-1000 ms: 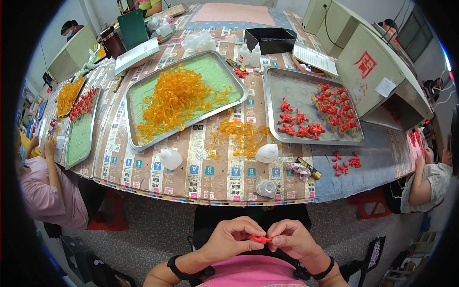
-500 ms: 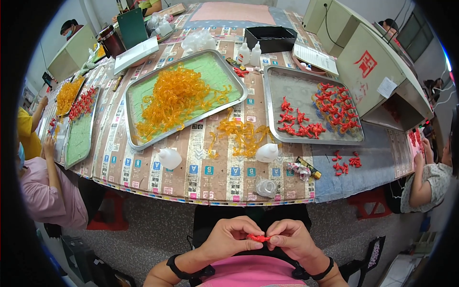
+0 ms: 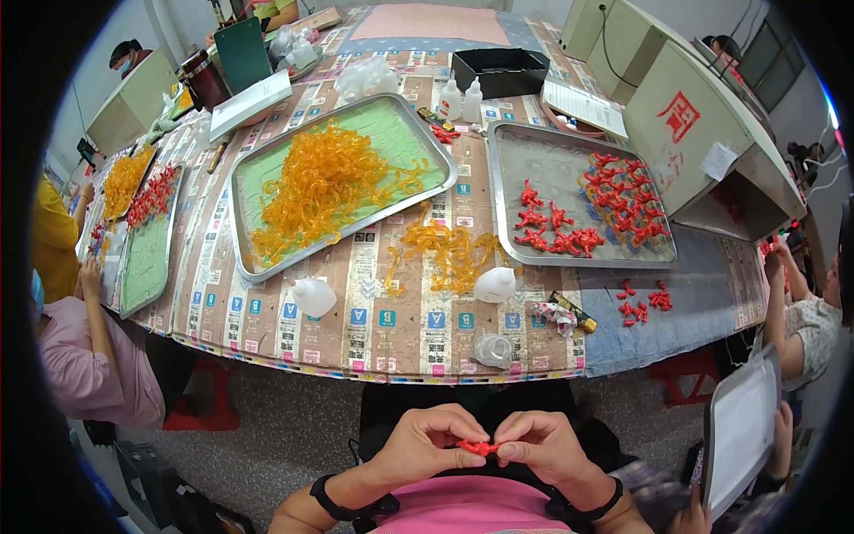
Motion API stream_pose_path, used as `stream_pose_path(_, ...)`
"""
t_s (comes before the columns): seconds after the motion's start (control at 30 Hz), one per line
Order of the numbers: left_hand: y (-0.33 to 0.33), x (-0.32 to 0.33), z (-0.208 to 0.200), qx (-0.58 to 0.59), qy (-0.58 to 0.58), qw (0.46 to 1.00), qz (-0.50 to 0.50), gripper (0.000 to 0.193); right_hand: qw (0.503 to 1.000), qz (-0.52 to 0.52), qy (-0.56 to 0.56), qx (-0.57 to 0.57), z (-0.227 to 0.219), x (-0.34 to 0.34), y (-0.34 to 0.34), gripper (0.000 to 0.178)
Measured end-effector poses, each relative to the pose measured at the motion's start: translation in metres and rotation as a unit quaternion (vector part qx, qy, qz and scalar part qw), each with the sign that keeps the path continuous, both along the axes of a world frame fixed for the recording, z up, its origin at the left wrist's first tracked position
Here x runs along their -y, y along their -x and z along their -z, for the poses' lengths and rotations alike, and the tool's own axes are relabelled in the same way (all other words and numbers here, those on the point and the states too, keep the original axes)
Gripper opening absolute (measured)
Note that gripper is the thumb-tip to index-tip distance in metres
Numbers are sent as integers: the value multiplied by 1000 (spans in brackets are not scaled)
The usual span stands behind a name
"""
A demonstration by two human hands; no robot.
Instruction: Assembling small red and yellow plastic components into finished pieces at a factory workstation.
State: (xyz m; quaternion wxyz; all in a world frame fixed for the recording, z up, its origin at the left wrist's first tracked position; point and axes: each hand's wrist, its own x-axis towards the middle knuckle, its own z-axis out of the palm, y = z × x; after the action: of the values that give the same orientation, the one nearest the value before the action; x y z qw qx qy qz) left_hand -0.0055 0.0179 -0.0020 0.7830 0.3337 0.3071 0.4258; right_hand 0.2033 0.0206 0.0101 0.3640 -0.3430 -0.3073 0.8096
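Over my lap, below the table edge, my left hand (image 3: pixel 436 438) and my right hand (image 3: pixel 536 442) are both closed, thumbs against fingertips. Between them they pinch one small red plastic piece (image 3: pixel 478 447), each hand at one end; the fingers cover part of it. It matches the red figures with limbs (image 3: pixel 559 240) in the grey metal tray (image 3: pixel 583 261) at the right. A small group of the same red pieces (image 3: pixel 633 311) lies on the blue sheet in front of that tray.
A green-lined tray (image 3: pixel 238 222) holds a heap of yellow translucent pieces (image 3: pixel 311 182); more lie loose (image 3: pixel 449 258) beside it. White squeeze bottles (image 3: pixel 315 296), a clear cup (image 3: pixel 492 350) and a tube (image 3: pixel 576 313) stand near the front edge. At the lower right someone holds a tray (image 3: pixel 743 427). Co-workers sit both sides.
A person carrying a tray has come in at the lower right. The co-worker at the right has raised their hands. Both my hands keep hold of the red piece, which has tilted slightly.
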Motion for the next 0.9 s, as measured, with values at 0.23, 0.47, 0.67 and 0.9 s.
stream_pose_path(0.23,0,-1,2,-19,-38,999,13,24,999,11,-15,29,-5,1,0,11)
stream_pose_path(0.47,5,0,-5,-87,-95,992,13,25,999,-32,-28,29,-10,1,1,12)
stream_pose_path(0.67,1,0,-19,-105,-66,992,-6,23,998,-46,-37,-7,-5,3,-1,13)
stream_pose_path(0.9,-1,1,-21,-132,-76,988,7,26,995,0,-80,57,-9,9,1,9)
